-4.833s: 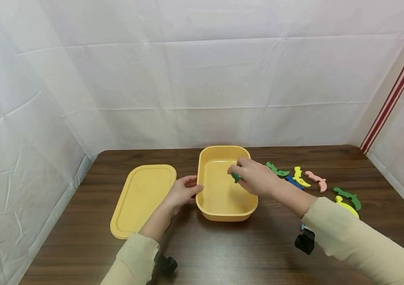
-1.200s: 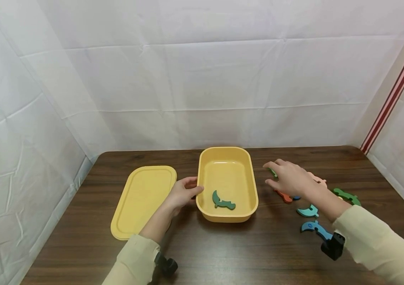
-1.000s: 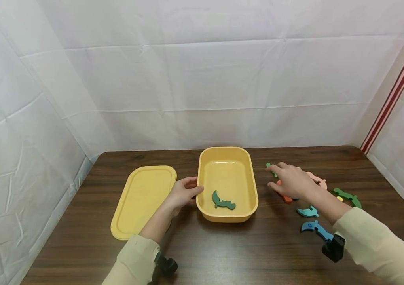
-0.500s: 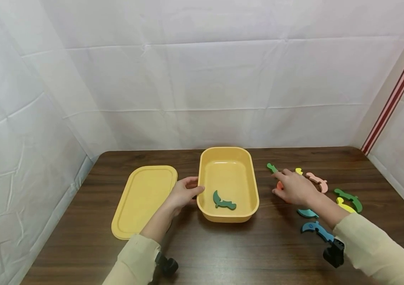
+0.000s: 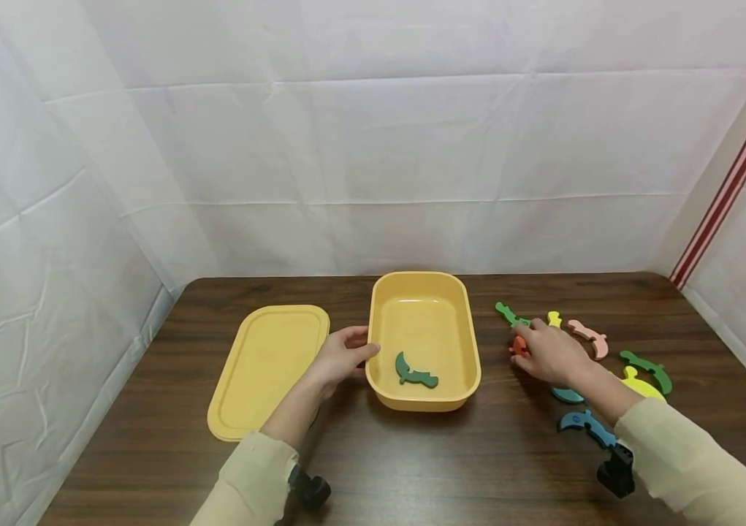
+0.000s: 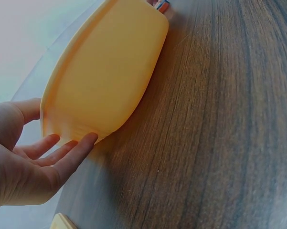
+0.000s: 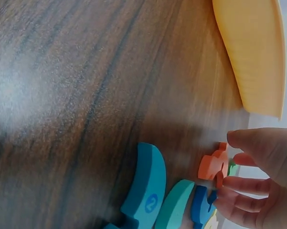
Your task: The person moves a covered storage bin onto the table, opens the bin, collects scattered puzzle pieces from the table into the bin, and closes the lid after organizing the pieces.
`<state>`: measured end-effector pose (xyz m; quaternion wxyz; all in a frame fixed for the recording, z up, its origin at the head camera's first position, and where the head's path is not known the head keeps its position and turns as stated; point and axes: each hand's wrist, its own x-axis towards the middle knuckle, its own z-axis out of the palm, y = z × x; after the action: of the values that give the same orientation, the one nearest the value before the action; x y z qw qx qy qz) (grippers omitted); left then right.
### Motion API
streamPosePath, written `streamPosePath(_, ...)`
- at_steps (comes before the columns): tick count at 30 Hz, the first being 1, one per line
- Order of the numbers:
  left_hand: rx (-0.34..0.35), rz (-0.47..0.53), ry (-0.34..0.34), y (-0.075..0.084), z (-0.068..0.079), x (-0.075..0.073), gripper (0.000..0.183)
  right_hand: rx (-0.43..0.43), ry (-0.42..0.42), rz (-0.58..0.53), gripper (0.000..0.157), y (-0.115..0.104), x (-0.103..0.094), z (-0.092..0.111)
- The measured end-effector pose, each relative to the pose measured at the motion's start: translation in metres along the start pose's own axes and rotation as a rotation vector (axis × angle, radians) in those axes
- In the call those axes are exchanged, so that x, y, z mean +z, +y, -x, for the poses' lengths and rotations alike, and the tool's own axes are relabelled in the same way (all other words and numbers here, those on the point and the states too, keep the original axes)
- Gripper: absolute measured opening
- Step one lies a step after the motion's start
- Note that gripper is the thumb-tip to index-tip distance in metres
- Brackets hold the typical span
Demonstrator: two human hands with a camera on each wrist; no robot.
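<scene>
My left hand grips the left rim of a yellow plastic container. Its thumb lies over the rim, and in the left wrist view the fingers lie against the outer wall. Inside the container, near the front, lies a dark green crescent-shaped toy block. My right hand is low over the table to the right of the container. In the right wrist view its thumb and fingers are spread around an orange toy block, the fingertips right at its edge. Part of the orange block is hidden by the hand.
A flat yellow lid lies left of the container. Around the right hand are a green block, a yellow block, a pink block, a blue block, a teal block and several others.
The dark green block went from the right hand into the container. The right hand moved right to the loose blocks, then down to the orange one. The left hand stays on the rim.
</scene>
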<state>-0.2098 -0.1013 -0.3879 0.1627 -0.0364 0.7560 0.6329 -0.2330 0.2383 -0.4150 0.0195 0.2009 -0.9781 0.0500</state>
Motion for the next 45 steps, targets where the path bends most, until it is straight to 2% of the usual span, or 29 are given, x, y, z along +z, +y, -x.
streamPosePath(8, -0.009, 0.0, -0.001, -0.002, -0.004, 0.0, 0.048, 0.051, -0.013, 0.012, 0.037, 0.0, 0.007, -0.001)
streamPosePath(17, 0.003, 0.021, 0.0, -0.025, -0.026, -0.002, 0.047, 0.043, -0.016, 0.005, 0.039, -0.002, 0.011, -0.003)
streamPosePath(33, -0.004, 0.021, 0.011, -0.025, -0.026, -0.002, 0.046, -0.012, 0.015, -0.009, 0.03, -0.007, 0.014, -0.006)
streamPosePath(37, -0.016, 0.014, 0.003, -0.02, -0.022, -0.002, 0.047, -0.034, 0.033, -0.022, 0.029, -0.007, 0.016, -0.006)
streamPosePath(45, -0.019, -0.006, 0.01, 0.002, 0.001, 0.001, 0.048, -0.06, 0.05, -0.016, 0.028, -0.004, 0.018, -0.007)
